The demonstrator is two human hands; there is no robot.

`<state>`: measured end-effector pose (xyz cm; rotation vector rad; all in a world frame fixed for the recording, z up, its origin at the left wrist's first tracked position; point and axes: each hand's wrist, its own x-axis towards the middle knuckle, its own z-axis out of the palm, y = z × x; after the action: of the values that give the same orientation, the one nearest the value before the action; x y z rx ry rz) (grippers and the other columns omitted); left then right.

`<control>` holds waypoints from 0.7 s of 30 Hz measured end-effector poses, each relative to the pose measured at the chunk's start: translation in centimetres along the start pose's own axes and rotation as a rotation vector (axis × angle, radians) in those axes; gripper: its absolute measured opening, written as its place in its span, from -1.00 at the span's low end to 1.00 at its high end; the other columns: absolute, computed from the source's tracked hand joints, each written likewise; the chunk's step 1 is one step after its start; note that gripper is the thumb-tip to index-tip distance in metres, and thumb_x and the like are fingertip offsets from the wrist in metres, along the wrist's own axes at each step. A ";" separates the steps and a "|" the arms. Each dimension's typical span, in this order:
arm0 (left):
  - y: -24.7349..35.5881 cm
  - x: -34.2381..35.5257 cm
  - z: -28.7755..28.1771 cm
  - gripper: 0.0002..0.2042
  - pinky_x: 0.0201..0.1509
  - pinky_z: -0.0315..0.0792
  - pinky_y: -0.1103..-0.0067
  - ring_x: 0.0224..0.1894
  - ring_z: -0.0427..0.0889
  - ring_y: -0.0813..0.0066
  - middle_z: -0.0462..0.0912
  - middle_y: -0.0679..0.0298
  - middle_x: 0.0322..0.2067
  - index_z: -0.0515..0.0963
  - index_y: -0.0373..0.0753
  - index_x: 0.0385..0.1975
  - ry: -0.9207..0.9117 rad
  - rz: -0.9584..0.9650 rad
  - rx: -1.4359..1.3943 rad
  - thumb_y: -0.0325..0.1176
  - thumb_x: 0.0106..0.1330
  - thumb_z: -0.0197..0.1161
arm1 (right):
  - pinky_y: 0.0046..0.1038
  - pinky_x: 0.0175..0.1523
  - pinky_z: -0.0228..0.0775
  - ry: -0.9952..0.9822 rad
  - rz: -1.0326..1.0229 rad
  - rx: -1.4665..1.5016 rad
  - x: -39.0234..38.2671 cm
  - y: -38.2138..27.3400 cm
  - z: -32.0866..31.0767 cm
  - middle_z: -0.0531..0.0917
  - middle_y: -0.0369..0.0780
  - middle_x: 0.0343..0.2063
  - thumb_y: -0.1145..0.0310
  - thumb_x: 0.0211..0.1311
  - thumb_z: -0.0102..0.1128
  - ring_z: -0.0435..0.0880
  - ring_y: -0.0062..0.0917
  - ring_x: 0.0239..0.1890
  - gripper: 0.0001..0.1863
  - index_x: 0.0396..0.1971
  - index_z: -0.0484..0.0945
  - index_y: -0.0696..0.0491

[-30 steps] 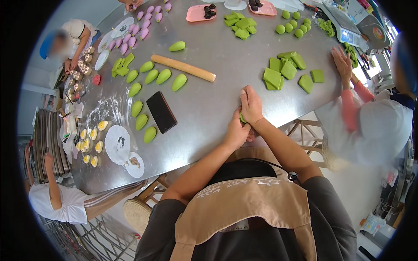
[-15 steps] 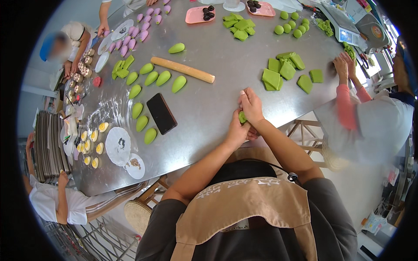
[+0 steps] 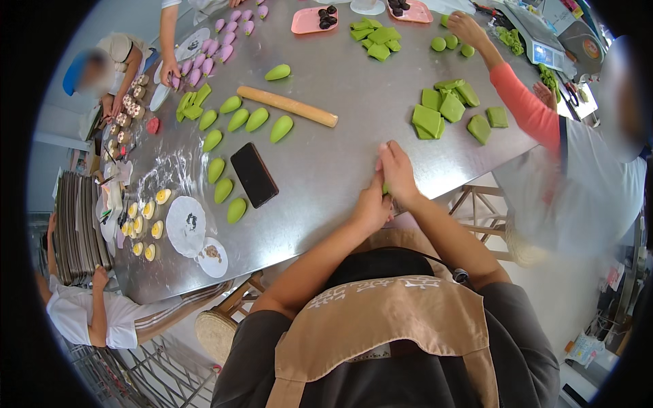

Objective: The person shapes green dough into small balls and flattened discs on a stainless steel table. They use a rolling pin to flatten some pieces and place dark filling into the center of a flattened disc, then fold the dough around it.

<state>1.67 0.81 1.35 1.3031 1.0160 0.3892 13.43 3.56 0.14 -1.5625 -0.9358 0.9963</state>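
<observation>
My left hand [image 3: 371,207] and my right hand [image 3: 396,171] press together around a small green dough piece [image 3: 385,188] at the near edge of the steel table [image 3: 326,163]. Only a sliver of green shows between my fingers. A black phone [image 3: 254,174] lies flat to the left of my hands. Beyond it, several green teardrop-shaped dough pieces [image 3: 258,120] lie in rows. A wooden rolling pin [image 3: 287,106] rests farther back.
Flat green dough squares [image 3: 442,112] lie to the right, where a person in a pink sleeve [image 3: 520,102] reaches for green dough balls [image 3: 449,42]. Purple dough pieces [image 3: 221,37], yellow-and-white pieces [image 3: 146,224], pink trays [image 3: 313,20] and stacked metal trays [image 3: 75,231] sit farther off. Other people work at the left.
My hands stay pressed on the green dough at the same spot. The person on the right has reached an arm farther across the table toward the green balls.
</observation>
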 end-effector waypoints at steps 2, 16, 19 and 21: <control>-0.2 -0.3 0.1 -0.49 -0.58 0.56 0.52 -0.61 0.62 0.41 0.59 0.14 -0.45 0.03 -0.17 0.34 0.005 0.052 0.114 -0.56 0.41 -0.06 | -0.29 -0.36 0.39 0.107 -0.322 -0.337 -2.4 0.4 0.6 0.54 -0.11 -0.57 0.30 0.46 -0.07 0.51 -0.28 -0.55 -0.80 -0.33 0.43 0.10; 1.1 -0.7 0.1 -0.47 -0.56 0.57 0.52 -0.65 0.58 0.44 0.55 0.17 -0.50 0.03 -0.15 0.34 0.054 -0.059 -0.066 -0.56 0.39 -0.03 | -0.27 -0.35 0.37 0.178 -0.419 -0.395 -0.3 0.3 0.4 0.50 -0.10 -0.59 0.28 0.45 -0.07 0.50 -0.29 -0.54 -0.79 -0.32 0.43 0.09; 1.2 -0.6 0.9 -0.51 -0.57 0.56 0.54 -0.65 0.58 0.45 0.55 0.18 -0.52 0.12 -0.20 0.30 0.090 -0.121 -0.433 -0.58 0.38 -0.04 | -0.29 -0.37 0.37 0.130 -0.179 -0.185 1.1 0.5 0.4 0.49 -0.08 -0.59 0.29 0.45 -0.07 0.49 -0.27 -0.54 -0.79 -0.34 0.43 0.10; 1.2 -0.2 0.2 -0.51 -0.56 0.56 0.54 -0.63 0.59 0.45 0.56 0.17 -0.50 0.11 -0.19 0.31 0.030 -0.101 -0.294 -0.58 0.39 -0.04 | -0.30 -0.38 0.37 0.061 -0.035 -0.084 1.0 0.7 0.0 0.49 -0.07 -0.59 0.29 0.45 -0.06 0.49 -0.27 -0.54 -0.79 -0.33 0.43 0.10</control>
<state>2.08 0.88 2.53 0.9807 1.0036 0.4628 13.80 4.36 -0.70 -1.6313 -0.9701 0.8904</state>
